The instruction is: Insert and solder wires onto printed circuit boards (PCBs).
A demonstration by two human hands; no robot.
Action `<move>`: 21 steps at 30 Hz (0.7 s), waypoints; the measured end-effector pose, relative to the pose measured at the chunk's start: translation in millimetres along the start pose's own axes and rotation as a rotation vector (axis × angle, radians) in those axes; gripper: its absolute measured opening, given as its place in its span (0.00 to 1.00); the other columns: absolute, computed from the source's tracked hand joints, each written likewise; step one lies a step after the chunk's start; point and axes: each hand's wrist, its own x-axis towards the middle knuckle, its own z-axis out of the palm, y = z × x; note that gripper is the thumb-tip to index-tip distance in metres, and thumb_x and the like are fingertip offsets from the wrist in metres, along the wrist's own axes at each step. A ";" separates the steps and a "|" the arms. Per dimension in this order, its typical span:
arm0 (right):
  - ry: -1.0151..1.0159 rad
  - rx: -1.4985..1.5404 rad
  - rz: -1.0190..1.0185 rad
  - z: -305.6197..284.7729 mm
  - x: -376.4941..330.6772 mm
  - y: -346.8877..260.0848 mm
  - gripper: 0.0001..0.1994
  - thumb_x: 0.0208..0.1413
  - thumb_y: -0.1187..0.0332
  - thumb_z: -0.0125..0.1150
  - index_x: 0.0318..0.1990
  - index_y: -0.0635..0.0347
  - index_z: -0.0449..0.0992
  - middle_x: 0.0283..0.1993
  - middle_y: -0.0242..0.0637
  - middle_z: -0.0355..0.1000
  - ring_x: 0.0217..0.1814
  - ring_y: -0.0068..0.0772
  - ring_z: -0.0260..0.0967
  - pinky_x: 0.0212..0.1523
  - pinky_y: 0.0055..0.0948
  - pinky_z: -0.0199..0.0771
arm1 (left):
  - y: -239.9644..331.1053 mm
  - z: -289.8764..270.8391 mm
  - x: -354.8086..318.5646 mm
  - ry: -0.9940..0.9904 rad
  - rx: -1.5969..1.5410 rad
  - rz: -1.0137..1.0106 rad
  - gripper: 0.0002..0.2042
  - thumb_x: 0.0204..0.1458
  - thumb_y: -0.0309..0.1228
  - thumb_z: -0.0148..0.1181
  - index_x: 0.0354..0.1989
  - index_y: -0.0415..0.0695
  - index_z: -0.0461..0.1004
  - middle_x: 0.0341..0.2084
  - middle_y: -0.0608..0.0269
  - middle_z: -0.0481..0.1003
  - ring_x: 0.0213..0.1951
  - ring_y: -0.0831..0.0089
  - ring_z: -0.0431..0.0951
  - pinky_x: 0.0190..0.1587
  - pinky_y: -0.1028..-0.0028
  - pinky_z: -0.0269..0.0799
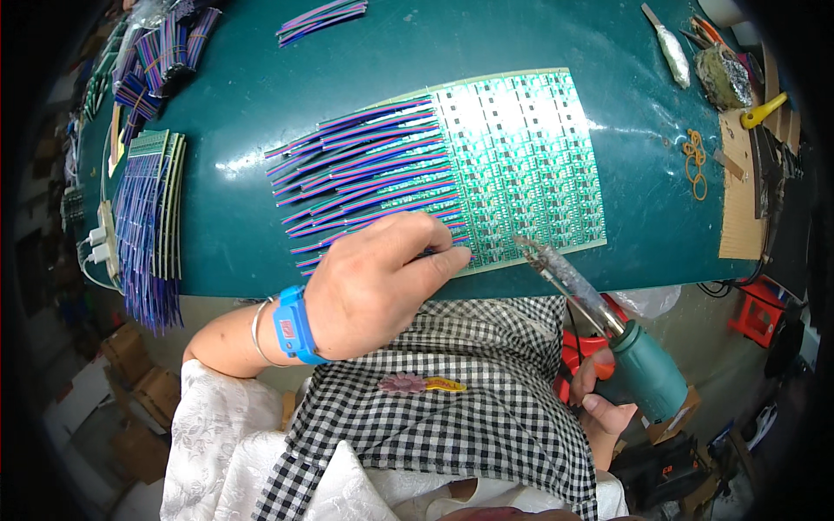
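A green circuit board panel [530,165] with rows of small chips lies on the green table top. Short flat ribbon wires [373,169] in blue, red and black fan leftward from its left part. At the panel's near edge my left hand [378,273] pinches the end of a ribbon wire, its thumb and forefinger together; the fingers partly cover that wire. My right hand [599,399] grips a green-bodied soldering gun [647,373], thumb and fingers round its handle. The gun's tip [524,242] is just over the panel's near part, right of my left fingertips; contact cannot be made out.
More wired boards [156,217] lie stacked at the left edge, below bundled wires [161,56]. Loose wires [321,19] rest at the back. Rubber bands [695,165], a foil-wrapped lump [723,76] and cardboard [738,195] are on the right. A red stool [756,317] stands below.
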 end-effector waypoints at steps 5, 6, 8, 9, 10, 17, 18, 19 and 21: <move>-0.014 -0.089 0.000 -3.9 -7.9 8.0 0.29 0.44 0.80 0.69 0.58 0.74 0.71 0.34 0.37 0.71 0.29 0.24 0.64 0.31 0.24 0.65 | -3.8 24.0 -10.8 0.058 0.087 0.026 0.22 0.34 0.15 0.65 0.44 0.37 0.82 0.33 0.58 0.77 0.31 0.64 0.79 0.29 0.69 0.76; -0.021 -0.099 0.008 -4.0 -8.4 7.6 0.28 0.44 0.81 0.69 0.57 0.74 0.72 0.35 0.36 0.72 0.30 0.24 0.64 0.31 0.24 0.65 | -5.3 26.9 -13.1 0.064 0.098 0.022 0.22 0.33 0.15 0.65 0.44 0.37 0.82 0.33 0.57 0.77 0.31 0.64 0.79 0.29 0.69 0.76; 0.009 -0.148 0.045 -2.2 -8.4 7.0 0.27 0.44 0.80 0.70 0.56 0.73 0.73 0.34 0.35 0.72 0.30 0.23 0.65 0.31 0.23 0.65 | -6.1 28.9 -15.1 0.076 0.111 0.018 0.23 0.32 0.15 0.65 0.44 0.37 0.82 0.33 0.57 0.77 0.31 0.64 0.78 0.28 0.68 0.76; 0.023 -0.173 0.063 -1.4 -8.3 6.8 0.27 0.44 0.80 0.71 0.55 0.73 0.73 0.34 0.34 0.72 0.30 0.23 0.65 0.32 0.23 0.65 | -6.1 29.2 -15.7 0.082 0.114 0.017 0.23 0.32 0.15 0.64 0.44 0.37 0.82 0.33 0.57 0.77 0.31 0.64 0.78 0.28 0.68 0.75; 0.014 -0.177 0.064 -2.0 -8.4 7.8 0.27 0.44 0.80 0.71 0.55 0.73 0.73 0.34 0.35 0.72 0.30 0.23 0.65 0.32 0.23 0.65 | -6.2 29.6 -15.7 0.086 0.118 0.020 0.23 0.32 0.15 0.64 0.44 0.37 0.82 0.33 0.57 0.77 0.31 0.64 0.78 0.28 0.68 0.75; -0.042 -0.360 0.024 -2.1 3.1 10.6 0.15 0.42 0.76 0.70 0.40 0.67 0.76 0.30 0.34 0.71 0.29 0.26 0.65 0.30 0.26 0.64 | -6.6 33.1 -18.4 0.110 0.122 0.021 0.23 0.32 0.14 0.64 0.44 0.36 0.82 0.33 0.57 0.77 0.30 0.63 0.78 0.28 0.68 0.75; -0.085 -0.416 0.014 -4.8 5.6 10.8 0.12 0.42 0.75 0.71 0.36 0.66 0.77 0.29 0.33 0.71 0.28 0.27 0.65 0.30 0.27 0.64 | -7.0 33.5 -18.6 0.115 0.124 0.024 0.23 0.32 0.14 0.64 0.44 0.36 0.82 0.33 0.56 0.77 0.30 0.63 0.78 0.27 0.68 0.75; -0.063 -0.420 0.018 -2.3 7.3 10.0 0.11 0.43 0.74 0.71 0.33 0.65 0.76 0.28 0.33 0.70 0.28 0.28 0.65 0.30 0.27 0.64 | -7.4 33.8 -18.7 0.121 0.125 0.028 0.23 0.32 0.14 0.64 0.44 0.36 0.82 0.33 0.56 0.77 0.30 0.63 0.78 0.27 0.68 0.75; -0.019 -0.427 0.027 7.2 9.8 7.3 0.10 0.44 0.71 0.72 0.27 0.62 0.74 0.26 0.33 0.70 0.27 0.29 0.65 0.29 0.28 0.63 | -7.7 34.2 -18.5 0.126 0.116 0.029 0.23 0.32 0.14 0.64 0.44 0.36 0.82 0.32 0.57 0.77 0.29 0.63 0.78 0.27 0.68 0.75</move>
